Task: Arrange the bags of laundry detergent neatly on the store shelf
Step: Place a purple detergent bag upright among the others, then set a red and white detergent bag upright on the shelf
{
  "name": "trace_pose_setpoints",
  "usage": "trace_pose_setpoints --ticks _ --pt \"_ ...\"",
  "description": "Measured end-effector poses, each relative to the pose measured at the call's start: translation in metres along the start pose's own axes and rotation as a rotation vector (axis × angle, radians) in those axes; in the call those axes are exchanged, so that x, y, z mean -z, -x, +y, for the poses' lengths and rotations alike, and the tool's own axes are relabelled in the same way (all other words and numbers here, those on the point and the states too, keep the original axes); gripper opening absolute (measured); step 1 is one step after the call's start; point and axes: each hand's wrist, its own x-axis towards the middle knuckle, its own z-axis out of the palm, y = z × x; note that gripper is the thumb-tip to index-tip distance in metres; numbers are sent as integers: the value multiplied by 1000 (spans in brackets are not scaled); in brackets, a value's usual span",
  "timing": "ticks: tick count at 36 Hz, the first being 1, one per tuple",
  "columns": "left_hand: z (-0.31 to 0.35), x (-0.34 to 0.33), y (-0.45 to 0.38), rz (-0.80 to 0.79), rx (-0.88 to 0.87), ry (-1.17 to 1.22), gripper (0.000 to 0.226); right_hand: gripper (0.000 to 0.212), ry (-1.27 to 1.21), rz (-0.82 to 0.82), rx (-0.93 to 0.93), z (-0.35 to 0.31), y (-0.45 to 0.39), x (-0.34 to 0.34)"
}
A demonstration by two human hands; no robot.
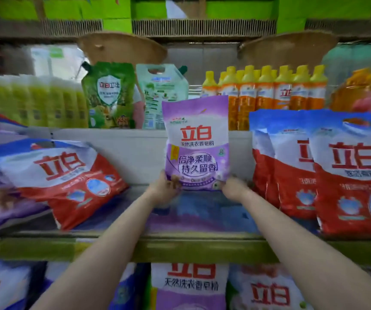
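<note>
A purple detergent bag (196, 142) stands upright in the middle of the shelf (180, 245). My left hand (165, 189) grips its lower left corner and my right hand (233, 186) grips its lower right corner. To the left, a red, white and blue detergent bag (66, 177) lies slanted on top of purple bags (3, 204). Upright red and white bags (345, 175) stand in a row at the right. A flat purple bag (198, 211) lies on the shelf under my hands.
Behind on a higher ledge stand green refill pouches (109, 95), orange bottles with yellow caps (269, 90) and pale green bottles (34, 101). More detergent bags (189, 285) fill the shelf below. Green boxes (117, 12) sit on top.
</note>
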Motion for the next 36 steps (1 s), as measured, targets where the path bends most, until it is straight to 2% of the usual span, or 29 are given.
trace_pose_setpoints --ticks 3,5,8,14,21,25,29,32,34,36 --pt "-1 2 5 -19 -56 -77 44 43 16 7 1 2 -3 -3" --pt "3 1 7 -32 -77 -126 21 45 29 27 36 3 -4 -6" --pt "7 -1 11 -101 -139 -169 39 50 36 35 31 3 0 -5" --pt "0 5 16 -26 -116 -214 22 47 77 104 37 5 6 -2" --pt "4 24 44 17 -46 -373 50 36 235 147 84 0 25 4" --pt "-17 52 65 121 -35 -558 49 24 206 70 229 -10 25 -4" --pt "-38 93 86 372 59 -669 40 34 261 -13 364 -28 25 -10" --pt "-43 123 102 576 168 -746 46 31 357 -31 423 -43 30 -13" --pt "-49 137 110 604 273 -739 55 24 392 -52 460 -54 34 -17" --pt "-54 145 116 563 365 -696 65 18 402 -68 507 -67 37 -22"
